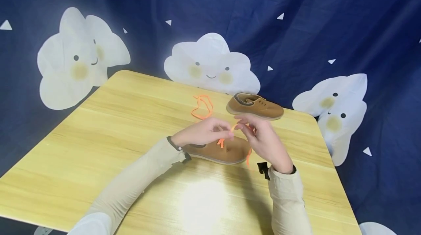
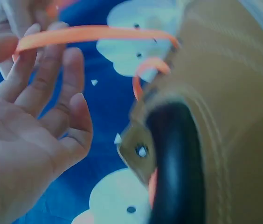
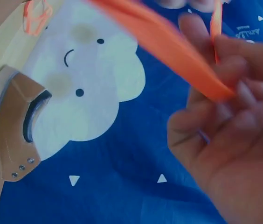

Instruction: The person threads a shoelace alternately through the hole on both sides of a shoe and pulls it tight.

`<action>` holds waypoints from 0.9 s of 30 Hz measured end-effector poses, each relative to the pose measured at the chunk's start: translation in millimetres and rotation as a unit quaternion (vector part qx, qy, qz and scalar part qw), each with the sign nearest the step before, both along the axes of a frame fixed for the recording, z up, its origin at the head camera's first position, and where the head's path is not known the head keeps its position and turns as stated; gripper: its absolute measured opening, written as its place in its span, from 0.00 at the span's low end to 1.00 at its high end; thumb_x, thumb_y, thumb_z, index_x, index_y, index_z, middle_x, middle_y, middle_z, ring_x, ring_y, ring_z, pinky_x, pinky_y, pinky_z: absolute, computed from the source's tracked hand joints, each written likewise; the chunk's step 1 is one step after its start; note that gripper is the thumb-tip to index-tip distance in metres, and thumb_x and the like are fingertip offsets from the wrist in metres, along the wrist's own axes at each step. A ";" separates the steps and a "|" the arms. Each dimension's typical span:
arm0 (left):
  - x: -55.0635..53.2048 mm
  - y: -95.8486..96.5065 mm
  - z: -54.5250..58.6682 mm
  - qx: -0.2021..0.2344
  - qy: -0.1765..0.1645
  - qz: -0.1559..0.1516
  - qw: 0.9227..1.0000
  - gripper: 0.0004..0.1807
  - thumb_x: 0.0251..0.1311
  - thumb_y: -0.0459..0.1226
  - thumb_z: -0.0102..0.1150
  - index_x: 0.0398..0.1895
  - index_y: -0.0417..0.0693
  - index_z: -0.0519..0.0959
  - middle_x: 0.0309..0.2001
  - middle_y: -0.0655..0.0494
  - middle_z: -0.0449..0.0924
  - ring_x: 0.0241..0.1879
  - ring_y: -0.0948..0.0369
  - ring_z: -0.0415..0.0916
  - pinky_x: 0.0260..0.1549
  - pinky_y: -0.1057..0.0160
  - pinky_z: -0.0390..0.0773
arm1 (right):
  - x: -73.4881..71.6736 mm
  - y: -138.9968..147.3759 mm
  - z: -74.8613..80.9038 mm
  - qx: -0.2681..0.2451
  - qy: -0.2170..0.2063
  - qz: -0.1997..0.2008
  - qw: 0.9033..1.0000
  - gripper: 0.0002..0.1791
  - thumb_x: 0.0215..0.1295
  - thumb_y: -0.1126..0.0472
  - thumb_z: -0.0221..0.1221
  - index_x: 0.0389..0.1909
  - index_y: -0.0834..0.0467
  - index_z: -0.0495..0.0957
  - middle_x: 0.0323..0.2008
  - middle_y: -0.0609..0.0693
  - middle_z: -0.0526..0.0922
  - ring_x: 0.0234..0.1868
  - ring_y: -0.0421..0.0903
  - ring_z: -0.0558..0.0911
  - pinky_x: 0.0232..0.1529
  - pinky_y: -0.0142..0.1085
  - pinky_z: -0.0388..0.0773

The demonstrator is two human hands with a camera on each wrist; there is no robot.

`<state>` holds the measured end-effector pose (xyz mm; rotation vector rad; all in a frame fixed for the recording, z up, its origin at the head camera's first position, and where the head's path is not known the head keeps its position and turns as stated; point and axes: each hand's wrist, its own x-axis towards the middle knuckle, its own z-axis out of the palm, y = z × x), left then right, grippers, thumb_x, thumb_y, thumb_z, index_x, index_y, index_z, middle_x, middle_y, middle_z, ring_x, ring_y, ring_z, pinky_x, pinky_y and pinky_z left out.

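A brown shoe [image 1: 210, 153] lies on its sole before me, its toe to the right. An orange shoelace [image 2: 94, 33] comes out of an eyelet on it and stretches across to my left hand [image 1: 204, 132], which pinches it between thumb and fingertip above the shoe. Another stretch of lace makes a small loop at the eyelet beside it. My right hand [image 1: 263, 139] is just right of the left, over the toe, and holds orange lace [image 3: 169, 51] in curled fingers. One lace end dangles beside the toe.
Farther back on the wooden table [image 1: 108, 129] stands a second brown shoe [image 1: 260, 108], its eyelets unlaced. A loose orange lace [image 1: 211, 107] lies left of it. Behind the table hangs a dark blue curtain [image 1: 144, 15] with cloud prints.
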<state>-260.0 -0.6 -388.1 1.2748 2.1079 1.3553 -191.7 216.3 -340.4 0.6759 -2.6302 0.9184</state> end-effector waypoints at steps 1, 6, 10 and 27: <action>0.4 0.4 0.8 0.009 -0.001 -0.003 1.000 0.14 0.78 0.42 0.51 0.40 0.47 0.85 0.40 0.46 0.87 0.34 0.48 0.76 0.36 0.67 0.74 | -1.5 0.3 -1.0 0.006 0.000 0.004 1.000 0.13 0.70 0.68 0.63 0.53 0.58 0.83 0.37 0.50 0.90 0.26 0.40 0.77 0.27 0.33 0.73; 1.6 0.7 4.8 0.050 -0.050 -0.013 0.997 0.15 0.78 0.40 0.50 0.36 0.47 0.84 0.35 0.51 0.87 0.36 0.39 0.71 0.32 0.61 0.70 | -11.2 5.7 -9.9 -0.008 0.024 -0.005 1.000 0.08 0.69 0.67 0.64 0.48 0.61 0.83 0.40 0.53 0.90 0.44 0.49 0.85 0.47 0.44 0.79; 1.9 0.8 5.2 0.068 -0.087 -0.015 0.994 0.15 0.79 0.40 0.49 0.38 0.45 0.84 0.35 0.53 0.87 0.38 0.36 0.73 0.34 0.56 0.73 | -20.2 6.9 -20.7 -0.030 0.043 -0.011 0.999 0.09 0.69 0.70 0.63 0.47 0.61 0.85 0.51 0.56 0.86 0.57 0.55 0.81 0.61 0.51 0.75; 13.3 -1.2 20.6 0.163 -0.105 0.095 0.976 0.15 0.76 0.41 0.55 0.53 0.42 0.85 0.45 0.50 0.91 0.48 0.50 0.89 0.43 0.51 0.87 | -16.4 -19.1 -26.4 -0.090 0.059 -0.011 0.994 0.19 0.69 0.56 0.66 0.57 0.59 0.84 0.58 0.53 0.82 0.48 0.48 0.82 0.41 0.43 0.73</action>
